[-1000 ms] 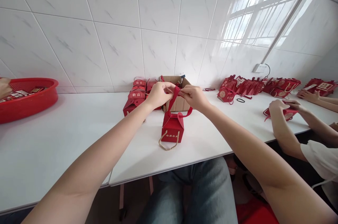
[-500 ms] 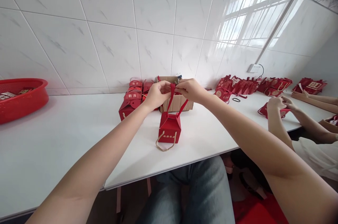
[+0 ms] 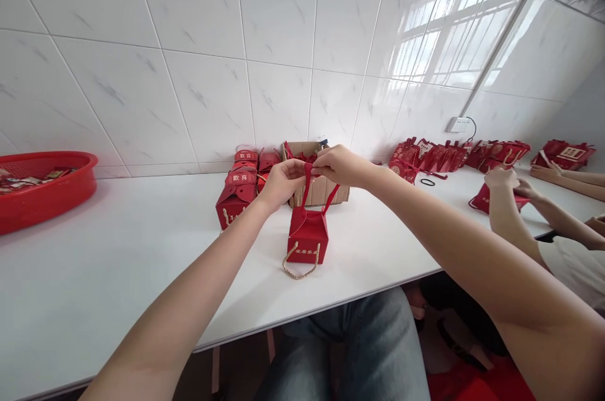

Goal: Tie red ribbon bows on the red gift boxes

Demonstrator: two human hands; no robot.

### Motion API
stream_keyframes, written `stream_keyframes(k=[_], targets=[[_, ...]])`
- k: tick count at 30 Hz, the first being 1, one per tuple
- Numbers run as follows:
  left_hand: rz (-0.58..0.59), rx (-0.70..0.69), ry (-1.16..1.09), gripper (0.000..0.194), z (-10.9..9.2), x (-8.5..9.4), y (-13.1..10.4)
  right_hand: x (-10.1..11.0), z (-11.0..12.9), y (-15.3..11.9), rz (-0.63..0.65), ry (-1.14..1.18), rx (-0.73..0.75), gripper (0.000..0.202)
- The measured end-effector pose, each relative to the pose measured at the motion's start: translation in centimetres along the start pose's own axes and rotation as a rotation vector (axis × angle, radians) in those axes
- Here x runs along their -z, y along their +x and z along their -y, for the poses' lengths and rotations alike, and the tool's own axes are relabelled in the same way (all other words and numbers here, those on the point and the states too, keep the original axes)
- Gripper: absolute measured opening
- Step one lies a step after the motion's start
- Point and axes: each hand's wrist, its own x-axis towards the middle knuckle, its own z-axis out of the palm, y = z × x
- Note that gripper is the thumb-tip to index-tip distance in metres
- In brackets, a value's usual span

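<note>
A small red gift box stands upright on the table, with a beige rope handle drooping at its front and gold characters on its face. From its top a red ribbon runs up in two strands to my hands. My left hand pinches the ribbon above the box. Close beside it, almost touching, my right hand is closed on the ribbon too. Exactly how the strands cross between my fingertips is hidden.
Finished-looking red boxes stand left of a cardboard carton by the wall. A red plastic basket is at far left. To the right lie several red boxes, a black ring and a co-worker's hands.
The whole view has shifted slightly, so things sit a little lower. Both my hands still hold the ribbon, now slightly closer together; the box stays in place.
</note>
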Motion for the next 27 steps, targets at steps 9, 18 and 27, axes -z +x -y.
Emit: stream_keyframes(k=[9,18,27], targets=[[0.015,-0.111,0.172,0.024,-0.4,0.1,0.4,1.0,0.5,0.1,0.116,-0.068,-0.060,0.029],[0.022,-0.417,0.697,0.017,-2.3,1.0,1.1,0.8,-0.3,-0.2,-0.025,-0.011,-0.082,0.032],[-0.071,-0.571,0.963,0.018,-3.0,2.0,1.1,2.1,-0.3,-3.4,-0.275,0.136,-0.353,0.040]])
